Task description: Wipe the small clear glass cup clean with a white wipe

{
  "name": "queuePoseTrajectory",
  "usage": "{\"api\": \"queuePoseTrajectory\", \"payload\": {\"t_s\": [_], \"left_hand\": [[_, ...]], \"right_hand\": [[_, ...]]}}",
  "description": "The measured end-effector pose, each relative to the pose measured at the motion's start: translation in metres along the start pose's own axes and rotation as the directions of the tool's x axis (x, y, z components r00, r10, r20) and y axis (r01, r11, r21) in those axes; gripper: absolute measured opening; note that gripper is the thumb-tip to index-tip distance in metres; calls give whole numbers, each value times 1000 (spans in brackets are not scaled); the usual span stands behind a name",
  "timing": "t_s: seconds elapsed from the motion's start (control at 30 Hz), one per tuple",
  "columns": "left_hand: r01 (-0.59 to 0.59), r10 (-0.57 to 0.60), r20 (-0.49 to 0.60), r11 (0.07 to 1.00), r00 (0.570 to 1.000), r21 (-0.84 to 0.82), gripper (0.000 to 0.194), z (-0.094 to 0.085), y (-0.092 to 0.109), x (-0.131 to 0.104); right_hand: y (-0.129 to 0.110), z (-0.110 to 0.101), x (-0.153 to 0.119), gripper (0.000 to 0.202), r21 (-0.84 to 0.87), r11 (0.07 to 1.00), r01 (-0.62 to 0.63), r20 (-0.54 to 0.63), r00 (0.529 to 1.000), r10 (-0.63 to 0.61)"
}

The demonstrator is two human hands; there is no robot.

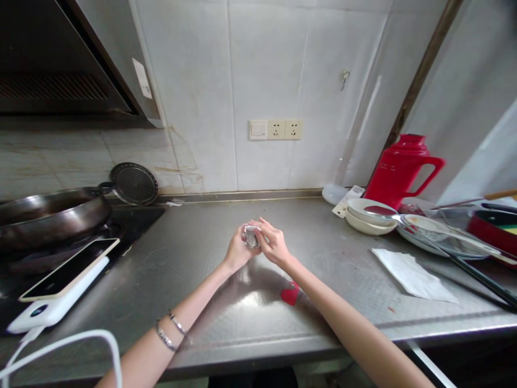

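Note:
Above the middle of the steel counter [181,280], my two hands meet around a small silvery, crumpled-looking thing [251,237], like foil or clear plastic; its exact kind does not show. My left hand [236,250] is closed around its left side and underside. From the right, my right hand [274,245] presses its fingers on the rim and side, which partly hides it. A small red scrap [290,294] lies on the counter beside my right forearm.
At left, a phone [72,269] rests on a white power bank with a cable, near a steel pan [52,215] on the stove. To the right are a red thermos [398,170], stacked bowls [369,221], a ladle, plates and a white napkin [412,275].

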State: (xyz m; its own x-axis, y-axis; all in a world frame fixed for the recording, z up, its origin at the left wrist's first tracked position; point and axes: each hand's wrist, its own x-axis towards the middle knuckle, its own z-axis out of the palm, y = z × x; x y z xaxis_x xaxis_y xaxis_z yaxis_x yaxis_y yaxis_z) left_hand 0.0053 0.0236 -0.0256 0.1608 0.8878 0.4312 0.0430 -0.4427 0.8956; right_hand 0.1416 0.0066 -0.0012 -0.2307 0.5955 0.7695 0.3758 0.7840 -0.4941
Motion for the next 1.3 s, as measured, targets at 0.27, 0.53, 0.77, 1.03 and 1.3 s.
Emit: {"api": "queuePoseTrajectory", "payload": {"t_s": [0.27, 0.53, 0.77, 1.03, 1.3], "left_hand": [[-10, 15, -42, 993, 999, 121, 69, -10, 3, 6], [28, -30, 12, 989, 999, 145, 80, -9, 10, 1], [34, -33, -6, 992, 999, 125, 77, -8, 14, -3], [70, -68, -96, 997, 993, 22, 70, -7, 12, -4], [10, -11, -65, 1000, 998, -12, 68, -11, 14, -4]], "right_hand": [[-14, -5, 1, 31, -14, 1000, -19, -136, 991, 17], [2, -13, 16, 47, -61, 948, -314, -260, 921, 289], [1, 1, 12, 42, -77, 960, -268, -70, 962, 263], [-12, 2, 2, 32, -84, 990, -116, -34, 993, 114], [-27, -5, -4, 33, -20, 998, 55, 32, 998, -54]]}}
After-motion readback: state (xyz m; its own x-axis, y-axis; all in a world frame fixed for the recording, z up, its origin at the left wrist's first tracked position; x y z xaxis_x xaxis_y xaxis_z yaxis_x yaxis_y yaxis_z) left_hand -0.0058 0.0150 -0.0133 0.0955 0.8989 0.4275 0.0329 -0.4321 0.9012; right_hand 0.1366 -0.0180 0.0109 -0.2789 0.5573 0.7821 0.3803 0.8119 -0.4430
